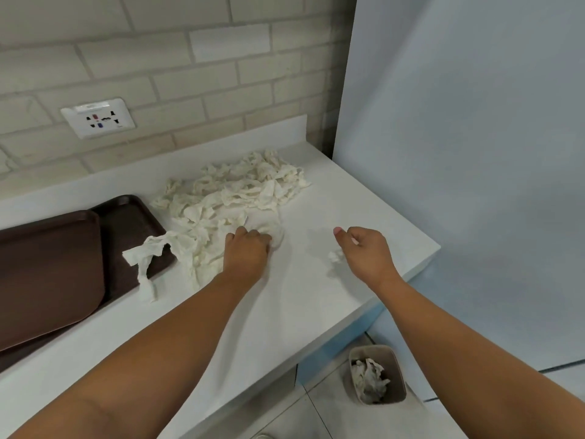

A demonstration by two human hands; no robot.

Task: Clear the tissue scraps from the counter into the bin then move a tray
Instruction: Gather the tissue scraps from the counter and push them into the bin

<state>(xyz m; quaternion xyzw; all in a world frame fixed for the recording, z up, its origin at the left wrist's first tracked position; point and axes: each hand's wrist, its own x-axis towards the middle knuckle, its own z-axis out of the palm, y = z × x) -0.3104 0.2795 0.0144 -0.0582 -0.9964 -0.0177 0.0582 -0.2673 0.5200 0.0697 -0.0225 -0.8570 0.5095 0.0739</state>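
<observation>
Two hands are at work on the white counter [285, 312]. Our left hand [248, 253] has its fingers curled into the near edge of the big pile of tissue scraps [240, 191], and we think it is grabbing a bunch. Our right hand [364, 251] is curled too, with the thumb sticking out. A small scrap [335, 256] sits just beside it, but we cannot tell if the hand holds it or not.

The pile lies near the back wall [158, 74], between the brown trays [47, 264] and the end of the counter. One long strip [148, 248] hangs over the corner of a tray. The bin [373, 347] stands on the floor [316, 416] below the counter's end, and it has some tissue in it already.

To do this step well, we should scoop the scraps together into one tight ball first, so no bits fall. Both hands can squeeze it from two sides. Then we carry it over the edge and drop it straight down into the bin. The strip on the tray must come off before a tray moves.
</observation>
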